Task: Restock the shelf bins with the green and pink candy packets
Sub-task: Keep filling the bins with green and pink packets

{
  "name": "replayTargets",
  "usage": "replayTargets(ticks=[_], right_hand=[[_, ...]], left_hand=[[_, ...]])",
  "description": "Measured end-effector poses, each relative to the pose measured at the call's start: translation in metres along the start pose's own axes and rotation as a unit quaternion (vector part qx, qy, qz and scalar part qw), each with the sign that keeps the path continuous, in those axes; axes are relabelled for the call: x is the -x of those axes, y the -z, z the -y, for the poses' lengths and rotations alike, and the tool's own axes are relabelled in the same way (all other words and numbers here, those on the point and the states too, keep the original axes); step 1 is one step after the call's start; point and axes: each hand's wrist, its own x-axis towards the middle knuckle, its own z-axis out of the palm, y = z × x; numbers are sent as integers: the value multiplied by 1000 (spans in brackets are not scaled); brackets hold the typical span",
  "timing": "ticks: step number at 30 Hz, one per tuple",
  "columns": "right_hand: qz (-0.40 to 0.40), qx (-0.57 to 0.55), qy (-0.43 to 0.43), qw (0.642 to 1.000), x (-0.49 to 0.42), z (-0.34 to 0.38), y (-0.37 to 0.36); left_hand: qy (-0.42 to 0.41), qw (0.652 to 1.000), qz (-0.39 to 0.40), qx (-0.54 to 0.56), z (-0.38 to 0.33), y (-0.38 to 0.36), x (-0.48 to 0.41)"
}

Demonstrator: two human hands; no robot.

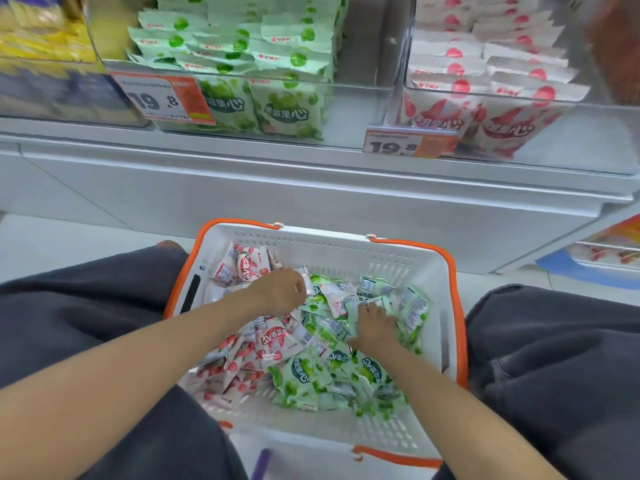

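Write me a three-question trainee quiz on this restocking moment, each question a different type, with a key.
1. True or false: the basket holds only green packets.
2. Multiple choice: the right hand rests on A) pink packets, B) green packets, C) the basket's orange handle.
3. Fill in: the shelf bin with pink packets stands to the ____ of the bin with green packets, as the camera sees it.

Key:
1. False; pink packets lie in it too, mostly by the left hand.
2. B
3. right
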Motion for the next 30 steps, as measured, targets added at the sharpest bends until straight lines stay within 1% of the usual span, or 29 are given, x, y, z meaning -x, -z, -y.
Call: replayTargets(ticks=[4, 6, 8, 10, 12, 13, 15, 16, 17, 18, 19, 20, 21, 22, 23, 24, 25, 26, 27, 28, 29, 30], right_hand=[[-68, 81, -1, 994, -7, 5, -7], [-74, 74, 18, 994, -5, 4, -6], [-64, -2, 20, 998, -4, -2, 0], [-51, -143, 1, 988, 2, -10, 20], [-40, -313, -6, 949, 10, -19, 56], [-15, -385, 1, 923, 15, -22, 78], [72, -506, 35, 859, 28, -27, 125], [106, -559, 60, 820, 37, -27, 148], [116, -601, 81, 786, 47, -25, 167], [113, -631, 104, 761, 57, -22, 185], [102, -642, 124, 750, 67, -18, 200], [90, -639, 140, 751, 79, -13, 215], [78, -620, 153, 765, 93, -9, 230], [63, -583, 168, 792, 106, -6, 245], [37, -520, 181, 834, 117, -4, 260], [0, -429, 194, 882, 128, -4, 274], [-50, -333, 199, 921, 134, -4, 287], [-99, -273, 191, 938, 137, -3, 299], [-138, -276, 179, 934, 139, -1, 308], [-154, -340, 169, 912, 142, 0, 315], [-148, -450, 164, 866, 143, 1, 319], [-118, -548, 158, 813, 145, 2, 321]], left_hand=[[-11, 1000, 1, -3, 3, -2, -1], [-7, 1000, 2, 0, 3, -1, -1], [-6, 1000, 0, 2, 0, 2, 1], [-6, 1000, -10, 22, -5, 5, 2], [-2, 999, -16, 44, -10, 9, 2], [1, 998, -18, 54, -13, 11, 2], [7, 995, -7, 98, -17, 14, 3], [2, 990, 10, 142, -22, 17, 6], [-11, 981, 26, 193, -28, 21, 9], [-31, 970, 34, 237, -34, 25, 14], [-50, 960, 27, 273, -40, 29, 19], [-67, 953, 8, 295, -44, 34, 23], [-83, 951, -12, 297, -48, 40, 28], [-96, 953, -32, 285, -51, 46, 34], [-108, 958, -55, 262, -53, 52, 38], [-117, 960, -81, 241, -55, 58, 45], [-124, 954, -119, 244, -56, 64, 48], [-130, 938, -160, 280, -56, 72, 53], [-132, 909, -192, 347, -55, 79, 57], [-130, 871, -204, 427, -55, 86, 62], [-126, 837, -193, 496, -54, 92, 65], [-124, 815, -165, 542, -52, 97, 67]])
